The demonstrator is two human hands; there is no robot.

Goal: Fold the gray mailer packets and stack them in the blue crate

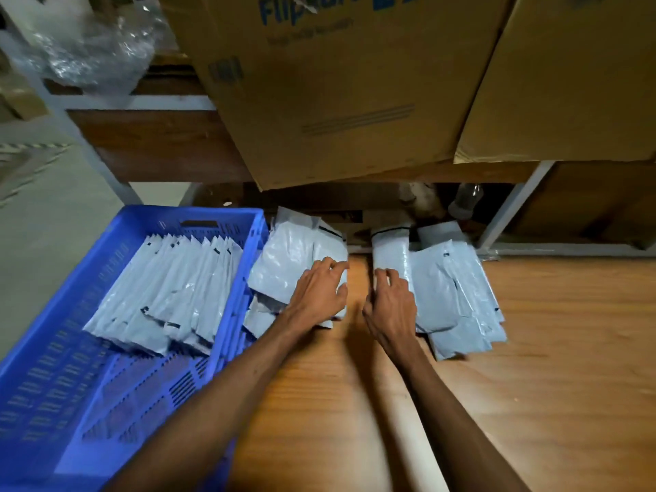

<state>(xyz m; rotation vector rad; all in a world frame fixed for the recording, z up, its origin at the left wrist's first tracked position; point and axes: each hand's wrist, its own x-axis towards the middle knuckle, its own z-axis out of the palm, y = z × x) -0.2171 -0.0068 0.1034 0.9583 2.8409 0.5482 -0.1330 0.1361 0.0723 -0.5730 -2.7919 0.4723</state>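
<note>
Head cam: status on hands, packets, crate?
Left hand rests on left packet pile, right hand on right packet pile, fingers curled at edges. Blue crate holds a row of folded packets. Nothing blocking.

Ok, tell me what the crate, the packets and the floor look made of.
Crate: moulded blue plastic, judging by its slotted walls. Packets: thin gray plastic film, slightly glossy and creased. Floor: wood or wood-look laminate, with visible grain; which one is unclear.

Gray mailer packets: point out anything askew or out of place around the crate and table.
The row in the blue crate is orderly. Outside it, the left pile leans against the crate's wall, packets slumping below. The right pile is fanned out unevenly on the wooden table. Nothing looks torn or spilled.
</note>
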